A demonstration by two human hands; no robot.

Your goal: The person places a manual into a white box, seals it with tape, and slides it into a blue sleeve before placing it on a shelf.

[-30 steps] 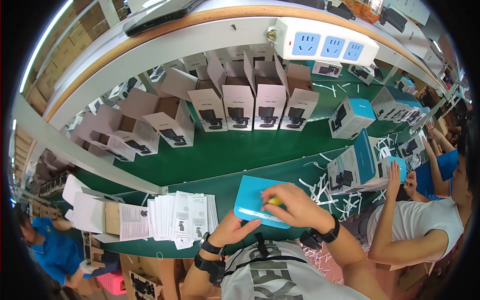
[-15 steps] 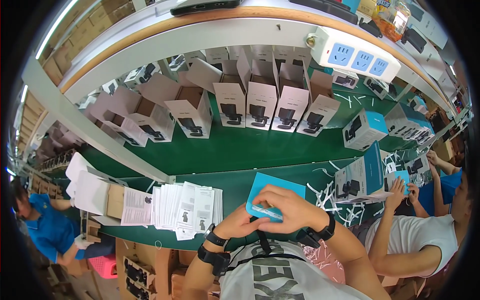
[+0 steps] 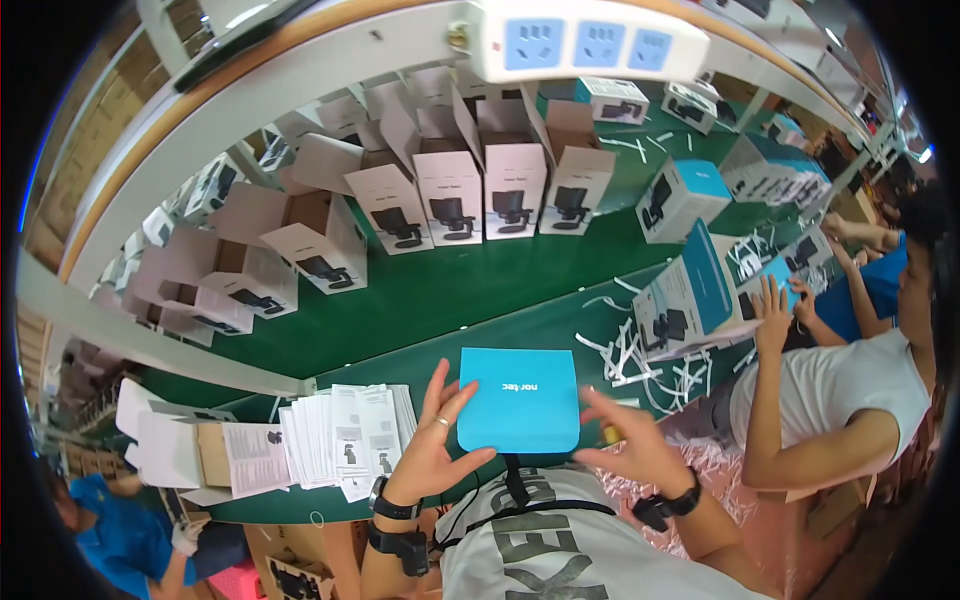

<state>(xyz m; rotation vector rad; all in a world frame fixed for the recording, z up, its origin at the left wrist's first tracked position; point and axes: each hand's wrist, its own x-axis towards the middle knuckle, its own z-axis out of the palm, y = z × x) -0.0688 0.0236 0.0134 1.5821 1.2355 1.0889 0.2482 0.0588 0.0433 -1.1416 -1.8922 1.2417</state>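
Observation:
A light-blue box top with pale lettering faces up at the table's front edge, right before me; how deep the box is under it cannot be seen. My left hand is at its left side, fingers spread, thumb near the lower left corner; I cannot tell whether it touches. On the other side my right hand is held a little apart from the box, thumb and fingers apart. It is somewhat blurred, and a small yellow patch behind its fingers is too unclear to name.
Printed leaflets lie fanned out at the left, beside an open white box. Open cartons stand in a row behind. White paper strips litter the right side, near a tall box. A power strip hangs overhead. Co-workers sit at both sides.
My hands were together, pressing at the near edge of the blue box top; now they have parted to its two sides, leaving its whole face visible. The view has turned right.

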